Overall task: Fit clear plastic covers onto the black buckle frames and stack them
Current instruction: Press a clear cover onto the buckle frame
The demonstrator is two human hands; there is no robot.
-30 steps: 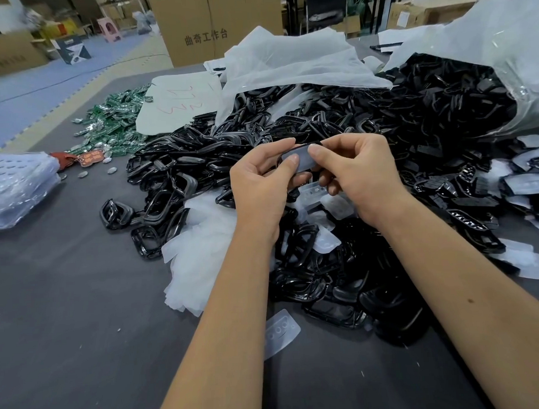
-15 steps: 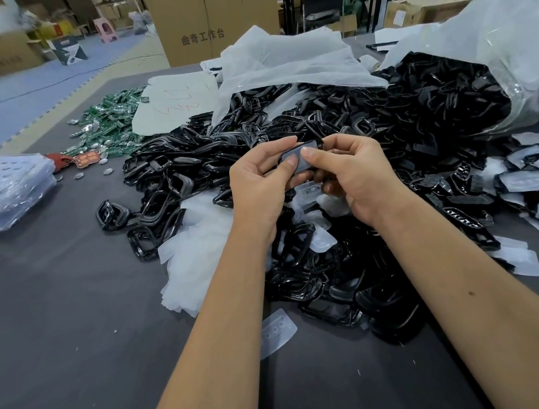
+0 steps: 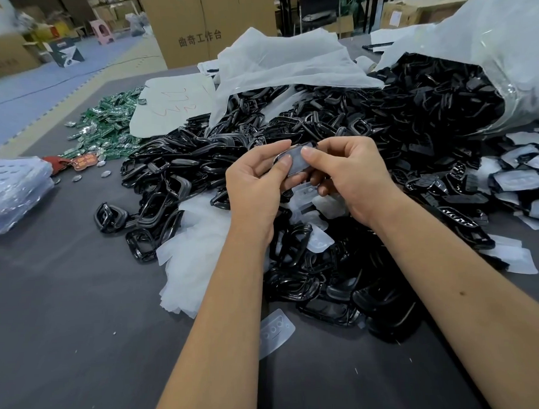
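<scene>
Both hands point(image 3: 301, 184) round part-hidden buckle frame point(image 3: 295, 160).

Green circuit boards point(image 3: 104, 125) lie near a cardboard box point(image 3: 211, 24).

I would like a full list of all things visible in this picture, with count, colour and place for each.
buckle frame with cover: one, black and clear, pinched between both hands
loose frames: many, black, heaped mid-table
loose covers: many, clear, near and right
bags: two, translucent white, far side
circuit boards: many, green, far left
cardboard box: one, brown, behind
table: one, dark grey
left hand: one, gripping
right hand: one, gripping
</scene>
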